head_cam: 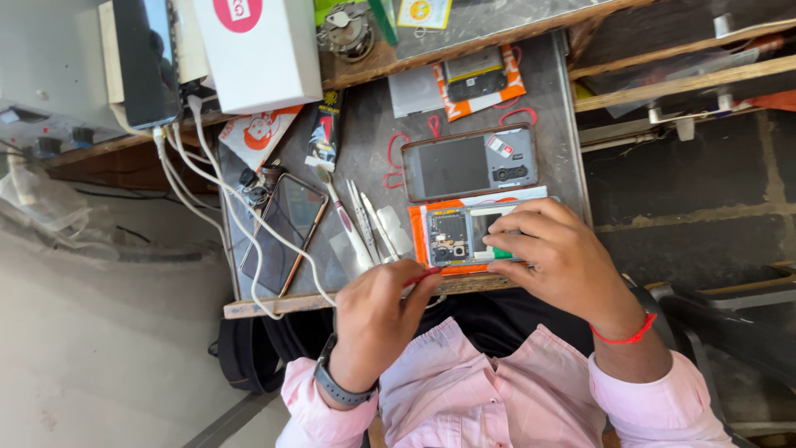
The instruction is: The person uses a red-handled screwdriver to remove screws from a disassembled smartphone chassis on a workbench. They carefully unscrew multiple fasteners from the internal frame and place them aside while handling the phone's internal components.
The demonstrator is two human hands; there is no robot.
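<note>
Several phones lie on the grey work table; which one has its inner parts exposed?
The opened phone on the orange sheet under the right hand. The phone above it and the dark phone at left look closed.

We see pink sleeves (464,390), a red thread (628,338) on the right wrist and a dark grey watch (342,390) on the left. The opened phone (464,236) shows silver and black insides with a green patch, and lies on an orange-and-white packet (419,241). The table (365,141) is grey, the cables (224,199) white, the box (257,54) white with a pink disc.
</note>
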